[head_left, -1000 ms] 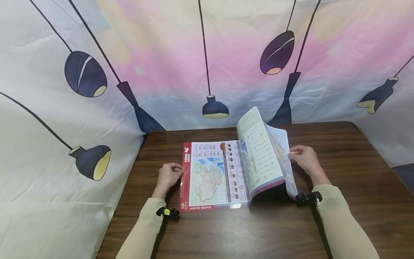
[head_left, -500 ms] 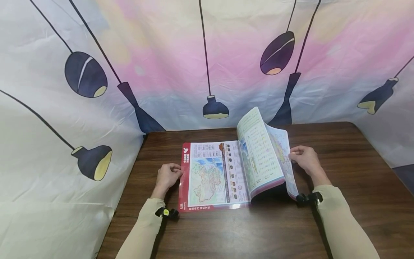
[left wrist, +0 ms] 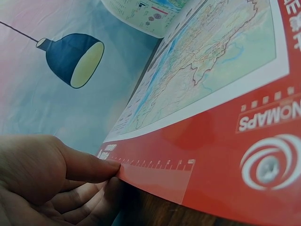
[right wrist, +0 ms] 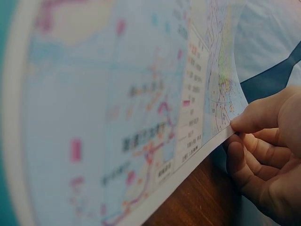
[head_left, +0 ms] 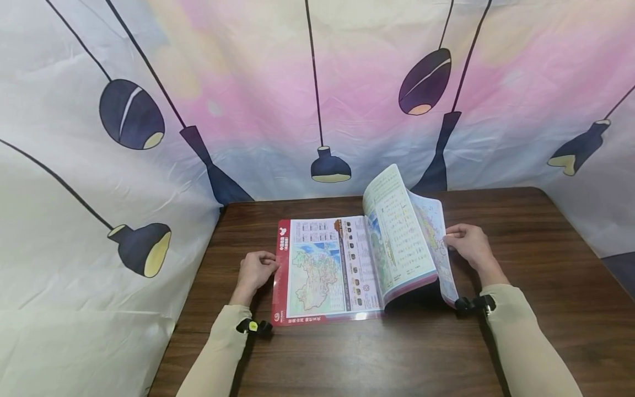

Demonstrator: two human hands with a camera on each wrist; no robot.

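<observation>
An open map atlas [head_left: 342, 264] lies on the dark wooden table [head_left: 407, 353]. Its left page [left wrist: 221, 61] shows a map inside a red border. My left hand [head_left: 255, 270] pinches that red edge [left wrist: 155, 176], thumb [left wrist: 87, 165] on top and fingers underneath. My right hand [head_left: 471, 242] pinches the outer edge of a raised bundle of pages [head_left: 407, 231], which arches up over the right half of the book. In the right wrist view the thumb [right wrist: 258, 115] presses the curved map page [right wrist: 141, 122] at its edge, above the table.
A printed fabric backdrop [head_left: 317, 94] with hanging lamp shapes surrounds the table at the back and on both sides. Bare tabletop lies in front of the book and to its right [head_left: 545, 264]. Both arms wear beige sleeves with small black wrist cameras [head_left: 473, 303].
The book has slid a little to the left with my left hand. The raised pages and my right hand have barely moved.
</observation>
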